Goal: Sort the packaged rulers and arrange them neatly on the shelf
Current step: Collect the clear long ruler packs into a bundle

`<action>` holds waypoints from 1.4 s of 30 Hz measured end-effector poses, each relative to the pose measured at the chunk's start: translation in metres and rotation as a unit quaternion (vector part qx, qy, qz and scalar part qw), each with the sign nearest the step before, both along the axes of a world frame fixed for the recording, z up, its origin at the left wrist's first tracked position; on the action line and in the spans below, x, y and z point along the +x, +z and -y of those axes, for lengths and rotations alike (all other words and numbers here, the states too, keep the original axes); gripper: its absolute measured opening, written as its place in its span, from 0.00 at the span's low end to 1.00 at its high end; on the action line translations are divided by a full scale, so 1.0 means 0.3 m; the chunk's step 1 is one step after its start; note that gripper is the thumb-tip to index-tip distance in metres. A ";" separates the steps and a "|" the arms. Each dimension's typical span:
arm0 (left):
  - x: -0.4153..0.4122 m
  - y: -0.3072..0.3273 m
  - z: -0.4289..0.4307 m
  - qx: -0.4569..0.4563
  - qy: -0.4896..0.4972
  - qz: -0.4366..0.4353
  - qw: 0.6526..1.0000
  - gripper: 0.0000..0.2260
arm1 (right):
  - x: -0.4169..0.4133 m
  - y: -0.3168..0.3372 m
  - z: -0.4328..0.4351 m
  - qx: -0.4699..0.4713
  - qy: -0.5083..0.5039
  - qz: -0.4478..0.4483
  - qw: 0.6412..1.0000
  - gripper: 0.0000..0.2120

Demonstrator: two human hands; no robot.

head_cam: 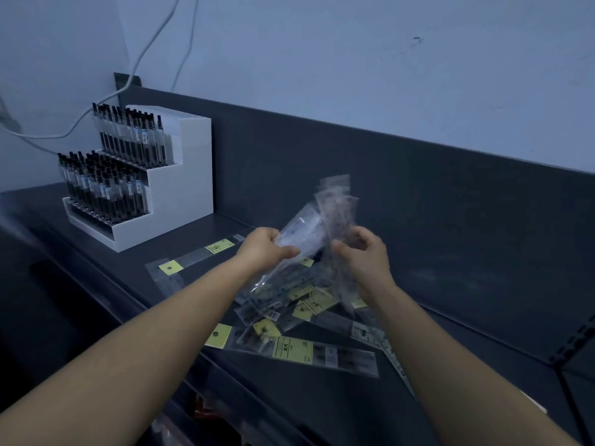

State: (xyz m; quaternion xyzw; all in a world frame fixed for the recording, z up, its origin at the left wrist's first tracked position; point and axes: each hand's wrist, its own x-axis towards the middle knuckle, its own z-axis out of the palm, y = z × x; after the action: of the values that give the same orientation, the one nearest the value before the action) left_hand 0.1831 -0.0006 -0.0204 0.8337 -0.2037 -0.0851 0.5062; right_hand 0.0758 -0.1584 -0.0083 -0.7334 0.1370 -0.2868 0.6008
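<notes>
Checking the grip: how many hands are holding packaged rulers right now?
2. The left hand grips a clear ruler pack above the loose pile; the right hand holds blurred packs just beside it. Neither hand is hidden.

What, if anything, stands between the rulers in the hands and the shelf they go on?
A loose pile of packaged rulers covers the shelf right under the held bundle. Left of it, by the single laid ruler, nothing visible blocks the shelf.
</notes>
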 end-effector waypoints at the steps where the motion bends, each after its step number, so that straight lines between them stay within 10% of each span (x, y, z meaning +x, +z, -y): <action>1: -0.008 0.003 0.005 -0.029 0.001 -0.018 0.999 0.11 | 0.003 0.002 0.001 0.057 -0.004 -0.005 0.998 0.06; 5: -0.048 0.024 0.042 -0.062 -0.007 -0.011 0.998 0.09 | 0.029 0.018 -0.015 0.243 0.011 -0.035 0.969 0.05; 17: -0.092 0.009 0.076 -0.135 -0.087 -0.125 0.979 0.09 | 0.043 0.003 -0.045 0.332 0.061 -0.135 0.932 0.13; 22: -0.066 0.015 0.057 -0.055 -0.064 -0.091 0.992 0.12 | 0.046 -0.013 -0.025 0.301 0.033 -0.116 0.946 0.14; 26: 0.038 -0.011 -0.020 0.200 -0.044 0.051 0.978 0.04 | 0.027 -0.035 0.012 0.273 0.005 -0.168 0.947 0.12; 30: 0.040 -0.043 -0.037 0.390 -0.094 0.048 0.915 0.28 | 0.018 -0.054 0.021 0.260 -0.002 -0.222 0.940 0.04; 42: 0.042 -0.034 0.002 0.344 -0.091 0.009 0.934 0.19 | 0.013 -0.068 0.047 0.259 -0.015 -0.250 0.933 0.04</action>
State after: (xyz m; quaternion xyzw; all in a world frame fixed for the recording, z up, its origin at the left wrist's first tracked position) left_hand 0.1957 -0.0012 -0.0305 0.9354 -0.2417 -0.1884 0.1763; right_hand 0.0798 -0.1726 -0.0287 -0.5983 0.3628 -0.0577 0.7121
